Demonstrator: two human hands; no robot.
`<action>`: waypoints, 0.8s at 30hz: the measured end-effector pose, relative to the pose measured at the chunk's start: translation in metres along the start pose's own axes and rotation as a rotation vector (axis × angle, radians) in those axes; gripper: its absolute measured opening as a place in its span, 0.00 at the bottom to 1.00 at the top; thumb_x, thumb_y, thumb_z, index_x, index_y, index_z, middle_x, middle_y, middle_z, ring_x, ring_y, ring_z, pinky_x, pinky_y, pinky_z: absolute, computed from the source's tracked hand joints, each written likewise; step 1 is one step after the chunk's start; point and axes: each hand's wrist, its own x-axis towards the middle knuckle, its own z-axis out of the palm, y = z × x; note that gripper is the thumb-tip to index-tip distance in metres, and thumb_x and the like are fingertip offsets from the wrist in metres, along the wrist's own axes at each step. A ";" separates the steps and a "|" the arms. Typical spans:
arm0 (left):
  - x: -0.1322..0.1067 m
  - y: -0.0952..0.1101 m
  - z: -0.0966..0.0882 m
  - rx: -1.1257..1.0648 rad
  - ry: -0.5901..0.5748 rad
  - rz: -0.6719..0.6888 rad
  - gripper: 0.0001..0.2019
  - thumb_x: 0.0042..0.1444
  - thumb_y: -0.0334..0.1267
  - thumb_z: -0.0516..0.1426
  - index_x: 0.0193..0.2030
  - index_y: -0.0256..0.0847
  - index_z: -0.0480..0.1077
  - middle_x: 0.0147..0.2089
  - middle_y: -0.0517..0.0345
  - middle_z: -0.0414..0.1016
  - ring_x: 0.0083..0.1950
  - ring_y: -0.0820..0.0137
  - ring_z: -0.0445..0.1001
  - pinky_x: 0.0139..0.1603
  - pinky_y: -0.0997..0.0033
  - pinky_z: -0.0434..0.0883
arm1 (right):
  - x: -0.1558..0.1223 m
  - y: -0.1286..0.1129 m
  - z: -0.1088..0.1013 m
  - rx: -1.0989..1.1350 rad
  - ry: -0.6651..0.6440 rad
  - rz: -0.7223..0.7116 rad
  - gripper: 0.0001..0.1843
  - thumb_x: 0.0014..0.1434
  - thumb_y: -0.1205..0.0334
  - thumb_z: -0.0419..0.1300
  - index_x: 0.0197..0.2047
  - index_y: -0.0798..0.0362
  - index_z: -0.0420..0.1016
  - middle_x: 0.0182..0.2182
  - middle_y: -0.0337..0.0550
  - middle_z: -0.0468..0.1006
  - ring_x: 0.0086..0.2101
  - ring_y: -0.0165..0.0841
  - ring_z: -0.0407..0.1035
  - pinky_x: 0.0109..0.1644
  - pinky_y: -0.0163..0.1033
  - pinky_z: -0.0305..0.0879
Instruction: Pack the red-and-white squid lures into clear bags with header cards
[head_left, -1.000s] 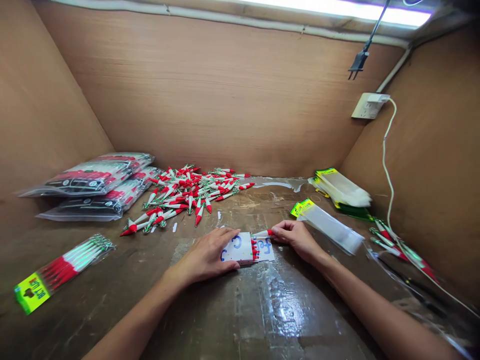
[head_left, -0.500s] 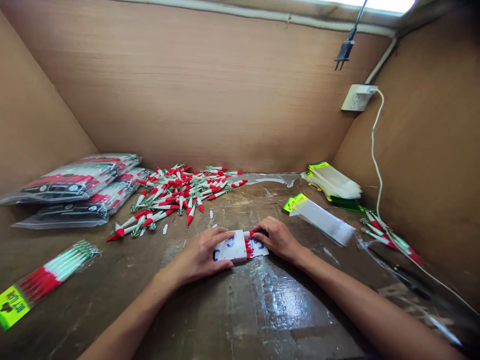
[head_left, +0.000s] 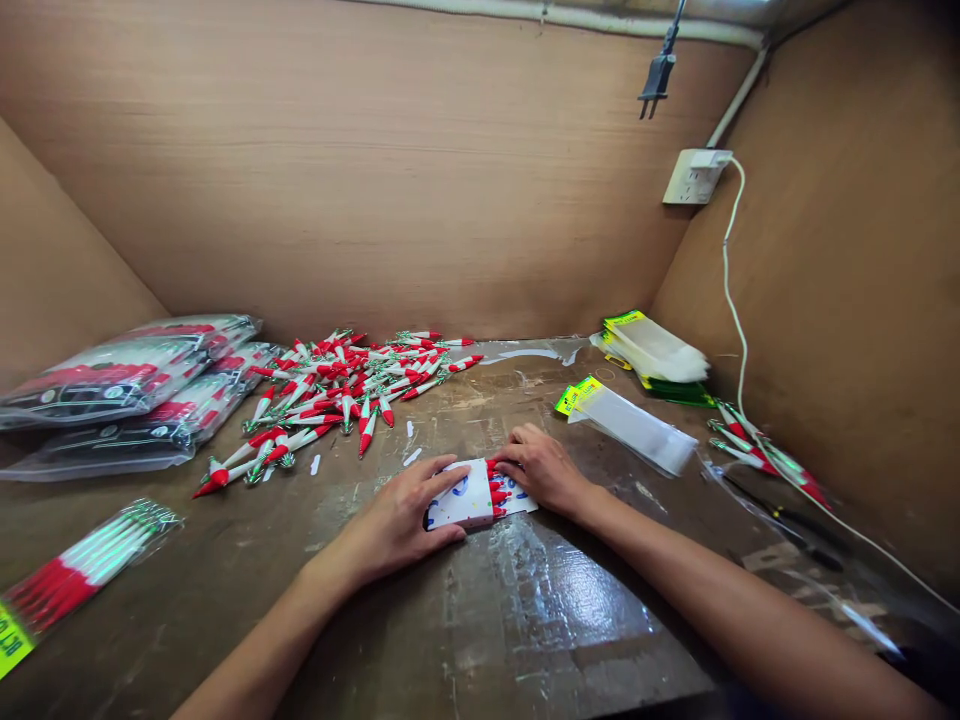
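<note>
My left hand (head_left: 409, 508) is wrapped round a small white cardboard box (head_left: 463, 505) with blue print, lying on the table. Several red and white fishing lures (head_left: 497, 492) lie in it, their red tips showing at the right end over a white flap. My right hand (head_left: 538, 468) is closed at that end, thumb and fingers pinching a red lure tip at the back of the row. The lures' other ends are hidden inside the box and behind my left hand.
A heap of loose lures (head_left: 352, 385) lies behind my left hand. Filled bags (head_left: 112, 385) are stacked at the left, and a packed lure bag (head_left: 82, 575) lies in front of them. Flat clear bags (head_left: 634, 425) lie at the right, near a white cable (head_left: 731, 290) and a dark tool (head_left: 802, 540).
My right fingers have shifted slightly left along the lures toward the box. My left hand keeps its hold. The whole view has turned slightly right.
</note>
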 end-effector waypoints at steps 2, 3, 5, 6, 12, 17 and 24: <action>0.000 0.002 -0.001 0.010 -0.004 0.003 0.33 0.57 0.46 0.64 0.68 0.54 0.60 0.68 0.50 0.63 0.64 0.54 0.67 0.63 0.53 0.67 | 0.001 0.002 0.000 0.004 -0.017 -0.018 0.08 0.65 0.59 0.62 0.43 0.48 0.82 0.36 0.44 0.75 0.40 0.36 0.66 0.42 0.38 0.62; 0.000 0.002 -0.001 0.018 -0.004 0.001 0.33 0.57 0.46 0.63 0.68 0.54 0.60 0.68 0.50 0.63 0.64 0.55 0.67 0.63 0.54 0.67 | 0.001 0.003 0.000 0.007 -0.019 -0.027 0.08 0.66 0.59 0.61 0.43 0.49 0.82 0.36 0.44 0.75 0.40 0.36 0.66 0.42 0.38 0.62; 0.000 0.002 0.000 0.045 -0.003 -0.004 0.32 0.58 0.47 0.63 0.69 0.54 0.60 0.67 0.50 0.63 0.63 0.55 0.68 0.63 0.53 0.67 | 0.002 0.003 0.001 0.011 -0.024 -0.053 0.09 0.66 0.59 0.60 0.44 0.50 0.81 0.37 0.44 0.76 0.40 0.36 0.66 0.43 0.38 0.62; 0.000 0.001 0.002 0.064 0.000 -0.006 0.33 0.58 0.47 0.62 0.69 0.54 0.59 0.68 0.50 0.63 0.64 0.55 0.67 0.64 0.53 0.66 | 0.002 0.003 0.001 0.011 -0.033 -0.067 0.09 0.67 0.59 0.59 0.45 0.49 0.81 0.37 0.44 0.76 0.41 0.36 0.66 0.43 0.38 0.62; 0.000 -0.002 0.011 0.174 0.034 0.003 0.34 0.61 0.49 0.60 0.72 0.54 0.53 0.69 0.49 0.61 0.66 0.52 0.65 0.64 0.48 0.65 | 0.000 0.015 -0.024 -0.165 -0.093 0.083 0.15 0.69 0.55 0.55 0.54 0.48 0.76 0.46 0.47 0.75 0.47 0.38 0.68 0.51 0.39 0.63; -0.001 -0.006 0.017 0.204 0.096 0.019 0.34 0.63 0.50 0.58 0.73 0.53 0.50 0.71 0.47 0.59 0.67 0.51 0.63 0.65 0.45 0.64 | -0.016 0.061 -0.067 -0.472 -0.185 0.647 0.17 0.65 0.56 0.57 0.48 0.58 0.78 0.48 0.60 0.77 0.48 0.48 0.72 0.47 0.44 0.66; 0.002 -0.003 0.006 0.184 0.237 0.051 0.40 0.61 0.50 0.59 0.74 0.48 0.46 0.73 0.44 0.53 0.72 0.49 0.54 0.68 0.40 0.59 | -0.013 0.067 -0.092 -0.517 -0.162 0.740 0.16 0.66 0.64 0.51 0.41 0.58 0.80 0.40 0.61 0.81 0.41 0.47 0.77 0.40 0.43 0.65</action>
